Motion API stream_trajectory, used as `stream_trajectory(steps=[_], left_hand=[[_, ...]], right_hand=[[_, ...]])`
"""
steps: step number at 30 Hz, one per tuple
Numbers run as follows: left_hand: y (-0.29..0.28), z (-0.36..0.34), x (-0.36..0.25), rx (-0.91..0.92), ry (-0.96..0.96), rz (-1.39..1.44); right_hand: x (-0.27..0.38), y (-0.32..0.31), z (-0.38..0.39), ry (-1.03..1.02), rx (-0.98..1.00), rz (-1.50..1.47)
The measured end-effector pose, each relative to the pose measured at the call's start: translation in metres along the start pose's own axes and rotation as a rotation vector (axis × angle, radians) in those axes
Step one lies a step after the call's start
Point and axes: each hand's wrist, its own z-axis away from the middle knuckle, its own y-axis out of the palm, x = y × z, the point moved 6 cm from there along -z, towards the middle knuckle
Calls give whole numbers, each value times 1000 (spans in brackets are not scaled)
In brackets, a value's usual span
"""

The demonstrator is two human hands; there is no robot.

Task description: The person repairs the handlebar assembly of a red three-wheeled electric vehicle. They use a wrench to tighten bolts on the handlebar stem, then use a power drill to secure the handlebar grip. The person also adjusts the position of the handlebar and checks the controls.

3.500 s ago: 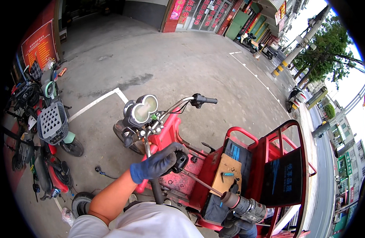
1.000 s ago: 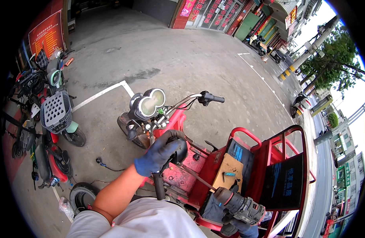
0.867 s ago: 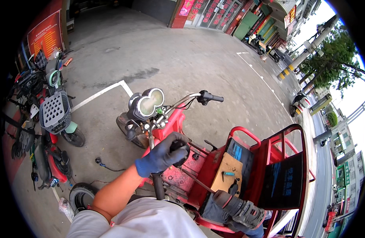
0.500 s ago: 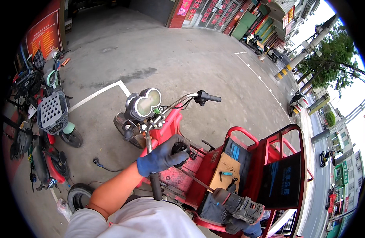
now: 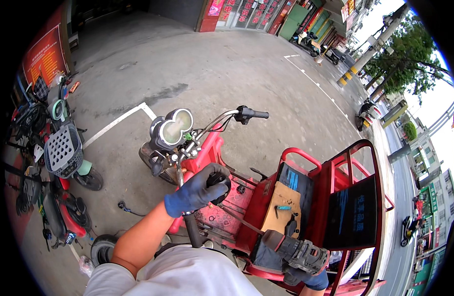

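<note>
In a blue and grey work glove, my left hand (image 5: pixel 200 190) is closed around a rounded black part (image 5: pixel 220 184), over the red tricycle (image 5: pixel 207 148) just right of its near handlebar grip (image 5: pixel 192 231). The part's kind is not clear. Low on the right, my gloved right hand (image 5: pixel 306 279) holds a grey and black power drill (image 5: pixel 298 251) above the seat, with its fingers partly hidden under the tool. From the drill's front a long thin rod (image 5: pixel 243 220) runs toward my left hand. Whether its tip touches the black part I cannot tell.
Brown cardboard (image 5: pixel 281 209) lies on the seat with a small blue tool (image 5: pixel 283 208) on it. Scooters (image 5: pixel 64 153) crowd the left side, near a loose tyre (image 5: pixel 104 250). A red frame with a dark backrest (image 5: pixel 352 217) rises on the right.
My left hand has shifted slightly left and up, and more of the black part shows. The drill stays nearly where it was. The whole view has turned slightly.
</note>
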Motion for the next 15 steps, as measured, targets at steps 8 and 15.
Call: stream_trajectory(steps=[8, 15], left_hand=[[4, -1, -1, 15, -17, -8], [3, -5, -4, 9, -11, -11]], right_hand=[[-42, -27, 12, -73, 64, 62], [10, -9, 10, -77, 15, 343]])
